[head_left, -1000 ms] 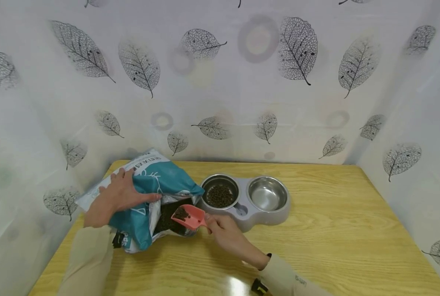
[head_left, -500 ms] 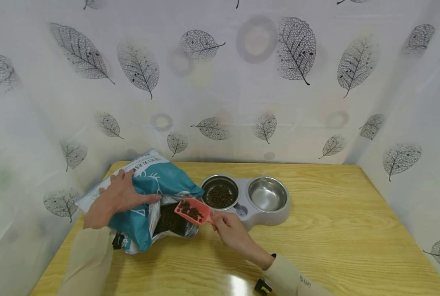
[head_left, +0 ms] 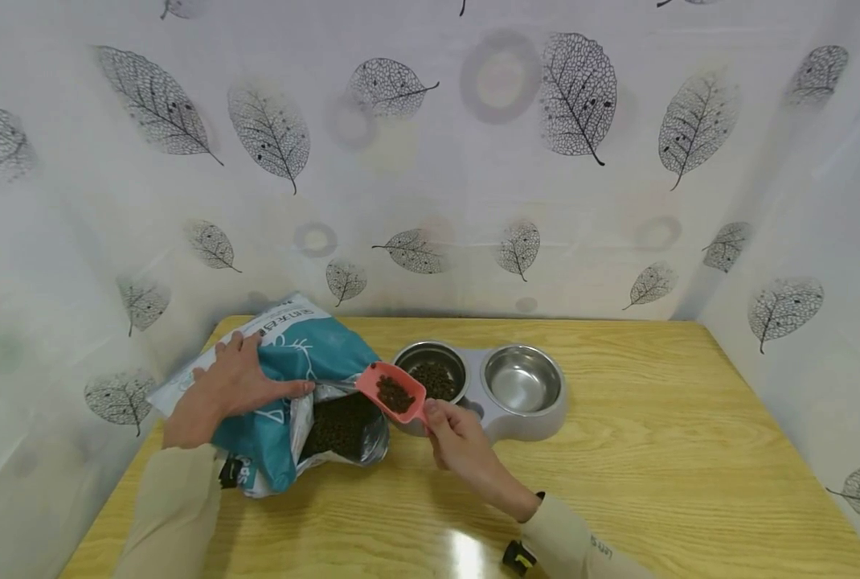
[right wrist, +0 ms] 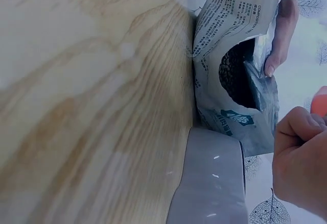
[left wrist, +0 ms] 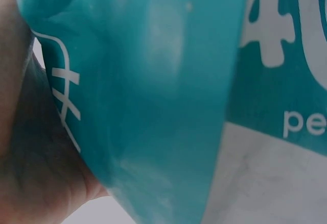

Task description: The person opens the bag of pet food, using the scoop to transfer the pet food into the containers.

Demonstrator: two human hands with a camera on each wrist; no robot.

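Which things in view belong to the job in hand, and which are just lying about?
In the job:
Pink scoop bearing brown kibble, held by the right hand
Open teal-and-white bag of kibble, left hand on it
Round steel bowl with kibble, in grey stand

Apparently not in use:
Empty round steel bowl, same stand
White leaf-print backdrop

The sleeves [head_left: 173, 507] were long and beige, and the right one had small dark lettering [head_left: 601, 546] on it. Each cuff [head_left: 538, 519] had a black gadget [head_left: 520, 556] with some yellow, too.

Pink scoop [head_left: 374, 380] holding brown kibble [head_left: 395, 396] near open teal bag [head_left: 330, 347]
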